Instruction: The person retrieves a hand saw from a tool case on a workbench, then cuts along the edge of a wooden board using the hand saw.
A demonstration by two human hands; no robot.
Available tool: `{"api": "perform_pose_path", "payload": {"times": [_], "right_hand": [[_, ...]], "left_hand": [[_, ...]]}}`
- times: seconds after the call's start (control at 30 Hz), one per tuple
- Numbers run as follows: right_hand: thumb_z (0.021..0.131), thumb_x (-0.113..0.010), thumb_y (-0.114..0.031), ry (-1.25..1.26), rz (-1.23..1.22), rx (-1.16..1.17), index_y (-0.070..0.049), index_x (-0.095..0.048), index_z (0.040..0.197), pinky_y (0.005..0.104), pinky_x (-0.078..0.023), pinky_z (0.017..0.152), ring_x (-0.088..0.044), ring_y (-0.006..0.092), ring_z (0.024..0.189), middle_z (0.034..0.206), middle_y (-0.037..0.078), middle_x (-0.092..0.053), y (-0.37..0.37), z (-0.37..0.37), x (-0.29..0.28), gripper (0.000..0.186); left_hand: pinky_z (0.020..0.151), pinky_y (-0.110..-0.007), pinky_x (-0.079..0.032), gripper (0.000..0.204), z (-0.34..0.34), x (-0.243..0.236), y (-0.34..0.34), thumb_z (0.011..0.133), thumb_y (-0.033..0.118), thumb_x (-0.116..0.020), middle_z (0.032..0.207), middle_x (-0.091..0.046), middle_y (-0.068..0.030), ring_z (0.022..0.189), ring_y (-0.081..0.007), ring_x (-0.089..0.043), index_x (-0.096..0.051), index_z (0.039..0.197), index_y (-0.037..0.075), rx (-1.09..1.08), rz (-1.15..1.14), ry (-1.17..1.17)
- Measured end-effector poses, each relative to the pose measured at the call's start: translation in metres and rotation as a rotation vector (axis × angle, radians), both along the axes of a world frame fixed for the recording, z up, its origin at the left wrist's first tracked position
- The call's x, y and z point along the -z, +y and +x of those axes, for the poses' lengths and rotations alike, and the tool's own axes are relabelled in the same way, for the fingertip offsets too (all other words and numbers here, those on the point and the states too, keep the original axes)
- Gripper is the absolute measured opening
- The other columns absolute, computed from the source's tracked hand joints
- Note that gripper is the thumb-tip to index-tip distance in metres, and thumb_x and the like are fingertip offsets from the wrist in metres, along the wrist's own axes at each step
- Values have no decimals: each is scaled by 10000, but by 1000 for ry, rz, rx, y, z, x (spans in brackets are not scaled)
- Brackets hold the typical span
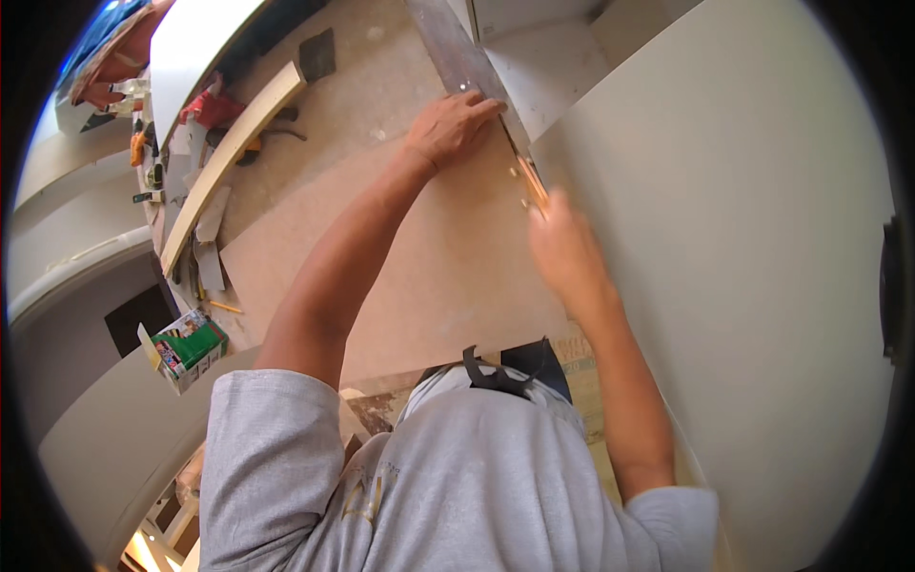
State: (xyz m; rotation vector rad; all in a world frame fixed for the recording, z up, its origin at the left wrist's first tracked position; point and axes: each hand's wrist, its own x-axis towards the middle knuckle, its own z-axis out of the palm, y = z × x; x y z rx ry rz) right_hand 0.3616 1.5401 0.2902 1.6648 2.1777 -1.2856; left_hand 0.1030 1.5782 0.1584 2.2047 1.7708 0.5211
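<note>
My left hand [456, 131] lies on a long dark grey-brown strip [459, 59], with its fingers bent over the strip near its close end. Smeared by motion, my right hand [569, 246] is closed around a slim orange-brown tool [537, 186]; its exact kind is too blurred to tell. The tool points away from me, toward the strip's edge just right of my left hand. Small pale bits show beside it. Beneath both hands is a broad pinkish-tan work surface [381, 276].
A large pale panel [753, 238] rises along the right. On the left are a long curved-looking wooden board [233, 157], a red item [214, 107], a yellow pencil [226, 307] and a green-and-white box [191, 345] with its flap up. A dark square piece [317, 55] lies farther back.
</note>
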Motion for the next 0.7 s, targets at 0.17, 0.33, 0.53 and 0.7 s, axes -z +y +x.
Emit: {"api": "perform_pose_path", "payload": {"times": [0.17,0.33,0.53,0.7], "right_hand": [[1067,-579,-255,64,75,30,39,-586,1185,599,-545,912,-693,540,1043,1076,356,-718,3,-4,15,317],[1060,-592,-256,-126,-138,73,25,-559,1172,627,-521,803,-693,541,946,1006,318,-719,-69,76,-80,304],[1072,-584,-244,-97,-112,63,35,-530,1213,640,-530,812,-702,541,935,976,335,-719,-26,27,-23,317],[1081,-558,-248,22,94,-42,73,-573,1145,609,-557,891,-689,566,1022,1056,356,-723,12,-14,35,328]], "left_hand": [[904,-469,-535,320,1,-1,0,980,208,-649,1063,-673,-94,1021,-352,-677,-665,1300,197,-15,-34,-14],[898,-466,-536,312,-1,1,-1,987,214,-643,1063,-674,-89,1039,-336,-676,-660,1298,197,-2,12,-9],[901,-459,-536,304,-1,-2,-1,990,210,-635,1058,-675,-86,1046,-324,-679,-659,1293,201,-8,-27,-5],[885,-464,-543,311,3,-7,-1,980,192,-638,1059,-679,-90,1034,-327,-683,-662,1290,194,-27,1,-4]]}}
